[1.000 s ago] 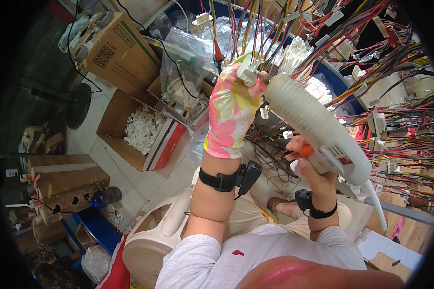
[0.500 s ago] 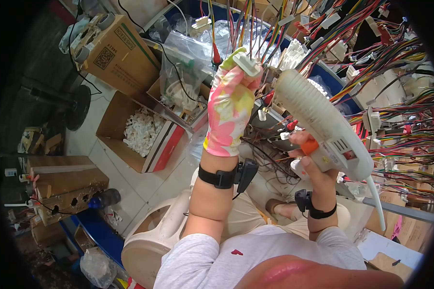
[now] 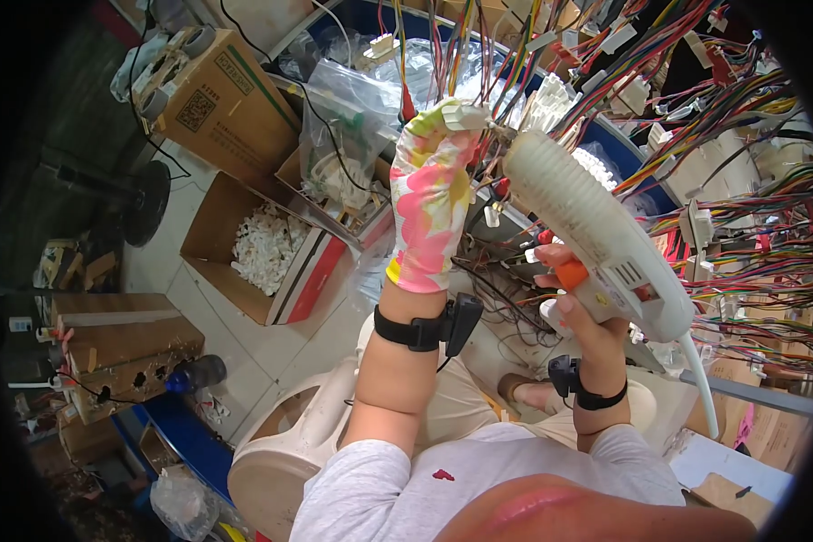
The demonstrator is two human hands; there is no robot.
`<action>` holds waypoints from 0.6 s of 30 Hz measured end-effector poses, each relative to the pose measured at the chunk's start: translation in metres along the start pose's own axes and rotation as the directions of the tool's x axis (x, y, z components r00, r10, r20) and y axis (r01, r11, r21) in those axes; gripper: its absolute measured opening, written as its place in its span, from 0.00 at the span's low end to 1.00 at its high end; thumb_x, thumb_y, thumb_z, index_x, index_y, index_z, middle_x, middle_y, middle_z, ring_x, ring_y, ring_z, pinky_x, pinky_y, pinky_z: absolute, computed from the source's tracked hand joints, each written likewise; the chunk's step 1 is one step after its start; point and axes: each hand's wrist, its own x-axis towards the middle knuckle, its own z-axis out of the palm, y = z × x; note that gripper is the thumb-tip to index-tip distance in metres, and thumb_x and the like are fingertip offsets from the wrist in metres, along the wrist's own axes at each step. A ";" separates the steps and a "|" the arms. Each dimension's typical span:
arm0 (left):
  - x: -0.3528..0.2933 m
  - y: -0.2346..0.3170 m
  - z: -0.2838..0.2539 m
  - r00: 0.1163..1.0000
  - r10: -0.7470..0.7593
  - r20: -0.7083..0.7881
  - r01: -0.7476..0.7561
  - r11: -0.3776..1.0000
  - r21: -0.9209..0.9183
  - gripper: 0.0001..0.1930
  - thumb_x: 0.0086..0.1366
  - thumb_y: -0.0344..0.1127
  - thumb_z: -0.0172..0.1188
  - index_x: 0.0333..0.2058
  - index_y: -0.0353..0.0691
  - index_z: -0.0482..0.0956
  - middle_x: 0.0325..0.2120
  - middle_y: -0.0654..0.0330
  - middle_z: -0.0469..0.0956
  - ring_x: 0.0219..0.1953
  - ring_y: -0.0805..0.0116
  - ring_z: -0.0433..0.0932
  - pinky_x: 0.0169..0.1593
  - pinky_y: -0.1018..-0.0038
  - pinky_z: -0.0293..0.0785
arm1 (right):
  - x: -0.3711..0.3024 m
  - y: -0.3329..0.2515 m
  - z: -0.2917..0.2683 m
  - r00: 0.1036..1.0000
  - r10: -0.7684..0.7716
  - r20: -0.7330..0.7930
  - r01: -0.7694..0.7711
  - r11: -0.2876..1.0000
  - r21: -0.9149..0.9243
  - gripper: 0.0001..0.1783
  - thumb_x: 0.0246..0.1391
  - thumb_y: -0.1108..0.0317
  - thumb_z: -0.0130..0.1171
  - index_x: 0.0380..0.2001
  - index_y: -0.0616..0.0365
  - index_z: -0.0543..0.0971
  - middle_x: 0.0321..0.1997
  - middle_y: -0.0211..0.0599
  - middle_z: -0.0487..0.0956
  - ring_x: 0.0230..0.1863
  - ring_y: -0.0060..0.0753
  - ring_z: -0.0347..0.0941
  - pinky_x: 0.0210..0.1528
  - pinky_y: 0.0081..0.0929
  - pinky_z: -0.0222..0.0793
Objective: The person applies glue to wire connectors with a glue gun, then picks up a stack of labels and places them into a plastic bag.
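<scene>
While the long off-white ribbed plastic glue gun [image 3: 596, 212] slants toward the pink-yellow-white gloved left hand [image 3: 429, 181], the bare right hand [image 3: 589, 321] grips the gun's handle [image 3: 596, 294], fingers half-curled; the left pinches a blocky white plastic connector [image 3: 465, 116] beside the nozzle [image 3: 500, 134], fingertips partly hidden, contact unclear.

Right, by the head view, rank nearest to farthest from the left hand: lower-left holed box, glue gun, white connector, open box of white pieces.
1. White connector: in the left hand.
2. Glue gun: right of the hand.
3. Open box: below left.
4. Holed box: farther, lower left.
</scene>
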 end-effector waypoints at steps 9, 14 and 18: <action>0.002 -0.005 -0.002 0.999 -0.012 0.043 0.021 0.978 -0.206 0.16 0.62 0.24 0.55 0.49 0.35 0.71 0.46 0.56 0.75 0.47 0.67 0.76 0.54 0.73 0.69 | -0.004 0.000 -0.002 0.999 -0.002 -0.032 0.002 1.000 0.026 0.32 0.46 0.65 0.64 0.53 0.66 0.67 0.47 0.48 0.75 0.52 0.47 0.73 0.46 0.35 0.76; 0.001 -0.014 -0.005 0.979 0.180 0.100 -0.181 0.983 -0.003 0.16 0.60 0.21 0.55 0.48 0.35 0.72 0.48 0.54 0.74 0.50 0.63 0.75 0.56 0.70 0.69 | -0.004 -0.001 -0.004 1.000 -0.002 -0.003 0.002 1.000 0.020 0.31 0.46 0.65 0.64 0.53 0.66 0.68 0.47 0.47 0.75 0.52 0.45 0.73 0.46 0.34 0.76; -0.001 -0.006 0.002 0.988 0.139 0.066 -0.141 0.990 0.023 0.16 0.61 0.24 0.57 0.49 0.37 0.72 0.51 0.53 0.72 0.53 0.64 0.72 0.58 0.67 0.67 | -0.003 -0.001 -0.002 1.000 0.006 0.021 -0.006 1.000 0.026 0.31 0.46 0.65 0.64 0.53 0.65 0.68 0.46 0.46 0.75 0.52 0.43 0.72 0.46 0.34 0.76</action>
